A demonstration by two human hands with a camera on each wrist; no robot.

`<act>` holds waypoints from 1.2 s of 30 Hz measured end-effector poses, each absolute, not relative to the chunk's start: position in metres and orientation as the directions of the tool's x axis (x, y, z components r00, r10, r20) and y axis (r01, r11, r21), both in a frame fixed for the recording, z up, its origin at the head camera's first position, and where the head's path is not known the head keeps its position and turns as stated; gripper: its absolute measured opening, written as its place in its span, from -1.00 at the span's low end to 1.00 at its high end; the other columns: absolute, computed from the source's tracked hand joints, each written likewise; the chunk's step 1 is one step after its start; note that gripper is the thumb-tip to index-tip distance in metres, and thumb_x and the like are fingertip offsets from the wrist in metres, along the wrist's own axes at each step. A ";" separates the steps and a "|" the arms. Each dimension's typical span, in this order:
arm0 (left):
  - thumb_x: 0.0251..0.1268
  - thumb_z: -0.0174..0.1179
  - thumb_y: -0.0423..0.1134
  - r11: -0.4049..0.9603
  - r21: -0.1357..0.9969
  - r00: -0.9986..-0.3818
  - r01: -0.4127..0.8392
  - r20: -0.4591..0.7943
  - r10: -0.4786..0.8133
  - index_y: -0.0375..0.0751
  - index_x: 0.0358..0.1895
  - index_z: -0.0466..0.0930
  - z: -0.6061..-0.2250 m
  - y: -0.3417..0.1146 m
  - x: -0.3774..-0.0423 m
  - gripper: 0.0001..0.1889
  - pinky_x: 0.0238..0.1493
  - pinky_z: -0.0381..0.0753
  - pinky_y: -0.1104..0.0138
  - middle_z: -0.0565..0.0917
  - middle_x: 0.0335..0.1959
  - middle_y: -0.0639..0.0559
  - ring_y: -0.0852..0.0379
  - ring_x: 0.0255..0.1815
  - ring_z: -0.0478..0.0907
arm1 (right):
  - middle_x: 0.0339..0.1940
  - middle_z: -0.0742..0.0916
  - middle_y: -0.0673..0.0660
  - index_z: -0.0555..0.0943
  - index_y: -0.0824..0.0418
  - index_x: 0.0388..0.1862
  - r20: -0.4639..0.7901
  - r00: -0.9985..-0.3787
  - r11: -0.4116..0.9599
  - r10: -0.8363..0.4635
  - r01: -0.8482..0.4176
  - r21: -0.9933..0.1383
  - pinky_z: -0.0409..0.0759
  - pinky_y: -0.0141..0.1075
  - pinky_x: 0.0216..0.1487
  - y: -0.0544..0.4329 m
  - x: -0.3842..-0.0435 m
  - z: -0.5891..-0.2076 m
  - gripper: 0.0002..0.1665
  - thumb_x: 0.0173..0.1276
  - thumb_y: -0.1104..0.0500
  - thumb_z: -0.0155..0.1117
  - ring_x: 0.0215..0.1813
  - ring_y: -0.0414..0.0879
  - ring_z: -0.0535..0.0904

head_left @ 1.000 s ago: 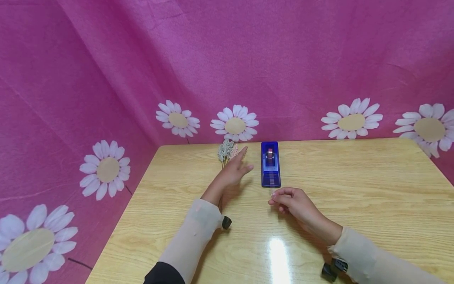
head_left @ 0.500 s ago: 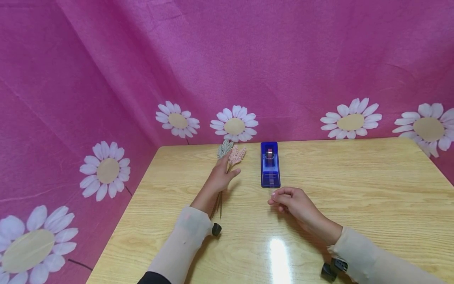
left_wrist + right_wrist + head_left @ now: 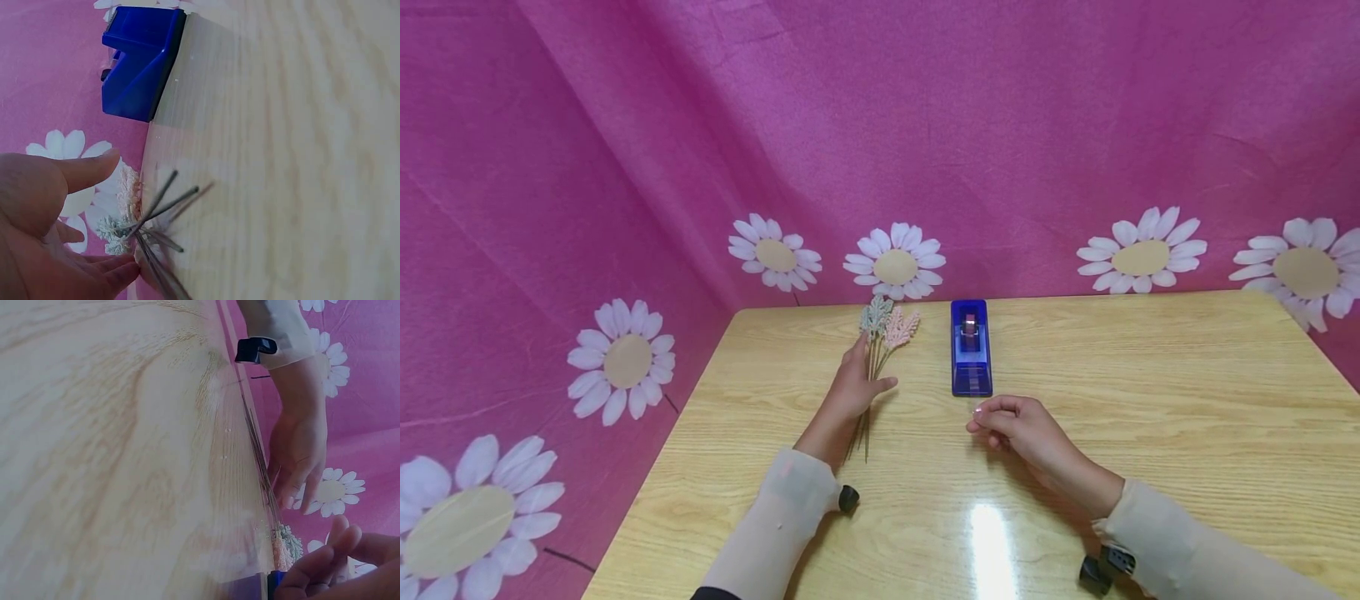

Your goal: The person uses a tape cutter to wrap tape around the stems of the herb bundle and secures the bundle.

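- We see the left hand (image 3: 852, 385) with its fingers fairly straight and relaxed, the thumb held out wide to its right; it grips nothing, and we cannot tell whether the fingers touch the stems.
- Between that thumb and fingers we find thin brown stems (image 3: 867, 429) lying on the table, their lower ends trailing toward the wrist.
- Just beyond the left fingertips we see a grey-green, knobbly, leaf-shaped flower head (image 3: 876, 315), and to its right, ahead of the thumb, a similar pale pink flower head (image 3: 901, 327).
- We see the right hand (image 3: 1013, 425) with its fingers curled in, thumb and forefinger pinching the end of a narrow strip of clear tape (image 3: 975, 404).
- Directly ahead of the right fingertips we find a long blue plastic tape dispenser (image 3: 972, 379), well to the right of the flower heads; the tape spans the gap between it and the fingers.
- Under both hands we see a pale wood-grain table (image 3: 1150, 375).
- Behind everything, past the hands, we see a magenta cloth (image 3: 1000, 150) printed with large white daisies (image 3: 895, 267).
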State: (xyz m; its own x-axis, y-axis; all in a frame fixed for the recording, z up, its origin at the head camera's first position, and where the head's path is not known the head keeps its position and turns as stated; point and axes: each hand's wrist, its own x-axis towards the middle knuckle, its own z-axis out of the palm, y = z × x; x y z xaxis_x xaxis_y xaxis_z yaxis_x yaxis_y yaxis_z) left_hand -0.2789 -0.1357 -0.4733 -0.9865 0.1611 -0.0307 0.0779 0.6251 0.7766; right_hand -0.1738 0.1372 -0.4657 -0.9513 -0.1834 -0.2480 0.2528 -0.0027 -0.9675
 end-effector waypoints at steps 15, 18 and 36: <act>0.15 0.53 -0.37 0.643 0.766 -0.989 -0.005 -0.100 0.112 -0.48 0.61 -0.02 -0.479 -0.142 -0.275 0.06 0.37 0.45 0.01 0.34 0.33 -0.37 -0.22 0.32 0.45 | -0.31 0.82 0.05 0.63 0.41 -0.05 -0.257 -0.949 -0.007 -0.184 0.262 -0.965 0.53 -0.38 -0.33 0.137 -0.174 -0.467 -0.80 0.56 0.26 0.21 -0.42 -0.24 0.53; 0.13 0.53 -0.39 0.676 0.737 -0.989 0.019 -0.085 0.121 -0.56 0.44 0.26 -0.480 -0.143 -0.275 -0.15 0.18 0.53 0.09 0.42 0.08 -0.27 -0.12 0.09 0.48 | -0.31 0.83 0.05 0.63 0.38 -0.08 -0.263 -0.947 -0.015 -0.183 0.270 -0.963 0.54 -0.38 -0.34 0.137 -0.174 -0.467 -0.84 0.55 0.26 0.23 -0.42 -0.24 0.54; 0.09 0.38 -0.61 0.694 0.713 -0.985 0.096 -0.033 0.171 -0.24 -0.43 0.27 -0.478 -0.151 -0.279 -0.60 -0.36 0.30 0.30 0.38 -0.53 0.03 0.09 -0.44 0.27 | -0.32 0.83 0.05 0.63 0.33 -0.14 -0.255 -0.950 -0.024 -0.180 0.263 -0.964 0.53 -0.38 -0.34 0.137 -0.175 -0.467 -0.89 0.55 0.28 0.22 -0.43 -0.24 0.55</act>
